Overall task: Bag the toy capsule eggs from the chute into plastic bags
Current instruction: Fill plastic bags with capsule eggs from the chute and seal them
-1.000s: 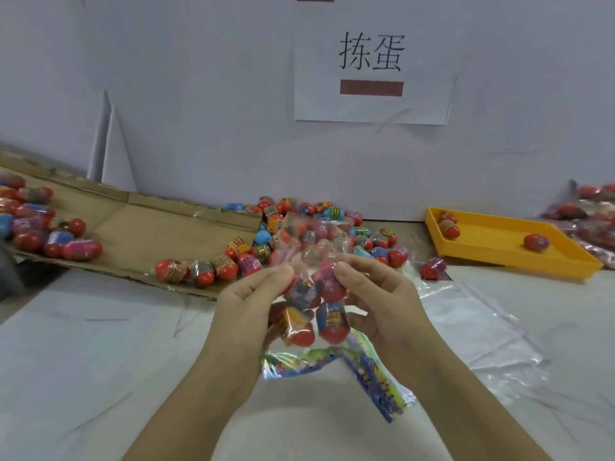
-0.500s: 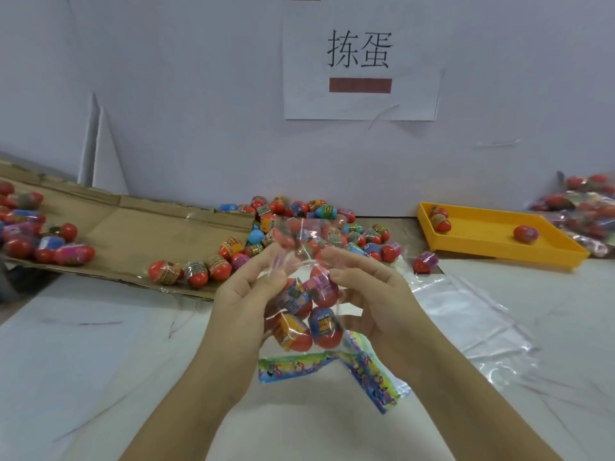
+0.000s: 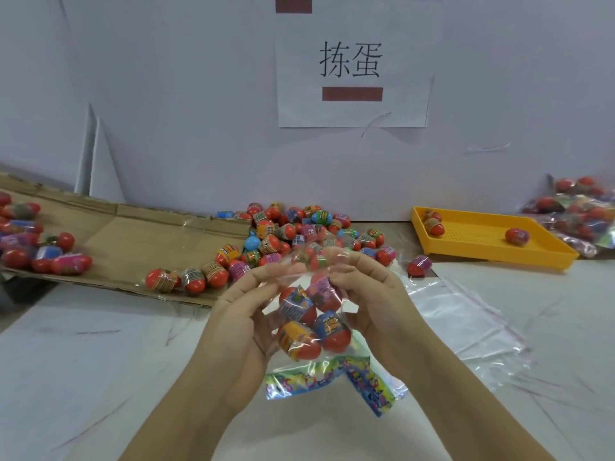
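Above the bench (image 3: 83, 361), the left hand (image 3: 244, 314) and right hand (image 3: 369, 294) pinch the top of a clear plastic bag (image 3: 311, 314) of capsule eggs (image 3: 332, 331), seemingly to seal it, near the cardboard chute (image 3: 133, 241).

Left hand (image 3: 248, 314) and right hand (image 3: 369, 294) pinch clear bag (image 3: 309, 314) holding eggs (image 3: 299, 341) above white table (image 3: 100, 361).

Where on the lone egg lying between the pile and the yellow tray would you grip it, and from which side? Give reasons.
Pinch the lone egg across its banded middle, from above. It lies on its side, red end toward the near left, so the middle faces up; the pile and the yellow tray both stand apart, leaving room for fingers.
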A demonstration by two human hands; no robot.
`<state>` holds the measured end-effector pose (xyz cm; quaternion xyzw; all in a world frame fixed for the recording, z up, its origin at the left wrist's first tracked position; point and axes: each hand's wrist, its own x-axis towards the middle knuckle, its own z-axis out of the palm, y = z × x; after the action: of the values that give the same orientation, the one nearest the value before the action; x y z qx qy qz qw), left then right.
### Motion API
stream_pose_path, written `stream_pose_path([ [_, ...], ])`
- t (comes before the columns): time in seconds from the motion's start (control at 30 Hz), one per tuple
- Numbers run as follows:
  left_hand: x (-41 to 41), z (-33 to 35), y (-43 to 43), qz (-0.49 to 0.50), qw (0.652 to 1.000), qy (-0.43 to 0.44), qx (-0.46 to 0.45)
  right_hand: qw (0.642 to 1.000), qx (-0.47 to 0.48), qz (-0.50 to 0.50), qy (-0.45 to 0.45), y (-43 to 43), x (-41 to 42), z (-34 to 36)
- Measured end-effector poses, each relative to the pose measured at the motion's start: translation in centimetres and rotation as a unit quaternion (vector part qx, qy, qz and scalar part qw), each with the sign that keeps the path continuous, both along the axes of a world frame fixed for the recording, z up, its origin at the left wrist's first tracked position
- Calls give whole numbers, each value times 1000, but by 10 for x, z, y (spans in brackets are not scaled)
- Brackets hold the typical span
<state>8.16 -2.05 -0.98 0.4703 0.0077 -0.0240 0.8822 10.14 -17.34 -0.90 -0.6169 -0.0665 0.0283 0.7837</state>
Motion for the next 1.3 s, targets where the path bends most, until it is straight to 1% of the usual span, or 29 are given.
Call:
stream_pose_path([
  [0.13, 0, 1, 2, -27, 999, -3, -21, 999, -1, 19, -32, -2, 1, 1],
  [0.27, -1, 1, 6, -61, 998, -19, -6, 996, 15, 47, -70, -5, 1, 2],
  [0.37, -4, 3, 8, -78, 996, -40, -16, 992, 25, 78, -94, -7, 0, 6],
  [0.53, -5, 6, 7, -85, 994, -68, -9, 989, 19, 104, -107, -11, -2, 12],
  [0.67, -9, 7, 10, -88, 993, -71, -28, 987, 14, 112, -115, -14, -2, 11],
  [0.7, -5, 8, 8, -79, 995, -69, -6, 987, 10, 114, -115, -14, -3, 11],
  [0.73, -1, 7, 6, -57, 996, -63, 35, 986, 8, 118, -117, -13, -3, 11],
  [0.8, 5, 5, 3, -1, 986, -40, 164, 985, 7, 125, -118, -12, -3, 12],
  [0.83, 7, 4, 3, 16, 979, -40, 201, 985, 8, 123, -119, -12, -3, 12],
  [0.87, 7, 3, 2, 11, 978, -60, 199, 985, 11, 119, -120, -12, -3, 12],
  [0.93, 0, 2, 5, -30, 981, -111, 159, 986, 26, 112, -118, -13, -2, 12],
  [0.97, -3, 3, 7, -39, 981, -120, 147, 987, 33, 111, -115, -14, -2, 13],
  [1.1, -3, 0, 8, -38, 980, -121, 151, 989, 25, 115, -91, -17, 0, 14],
  [1.2, -2, -3, 7, -27, 978, -120, 169, 991, 46, 99, -77, -23, 3, 15],
  [1.23, -3, -3, 7, -21, 976, -123, 179, 992, 42, 92, -70, -25, 4, 15],
  [1.27, -3, -2, 6, -15, 973, -125, 191, 994, 18, 91, -60, -27, 5, 14],
  [1.3, -3, -3, 6, -11, 972, -126, 200, 994, -33, 95, -49, -28, 5, 13],
])
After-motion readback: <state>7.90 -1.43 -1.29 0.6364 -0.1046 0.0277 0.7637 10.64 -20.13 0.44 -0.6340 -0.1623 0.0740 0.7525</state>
